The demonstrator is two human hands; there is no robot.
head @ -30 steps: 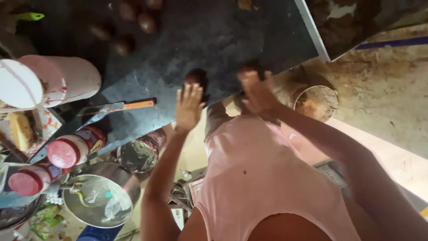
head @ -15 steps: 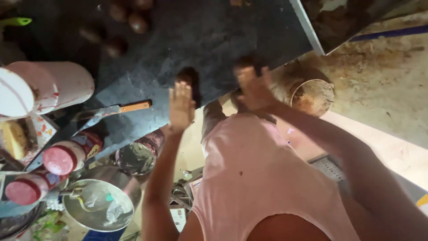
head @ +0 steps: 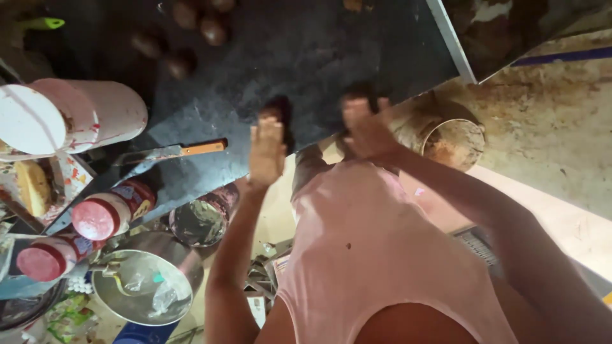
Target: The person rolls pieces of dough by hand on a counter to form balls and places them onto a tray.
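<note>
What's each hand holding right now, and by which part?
Nothing visible. The left hand is open with fingers spread above the dark counter; the right hand is blurred but seems empty too.

Dark, blurred lump, perhaps on dark countertop.

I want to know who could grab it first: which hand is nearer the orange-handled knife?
Left. The left hand is raised just right of the knife; the right hand is farther away.
</note>
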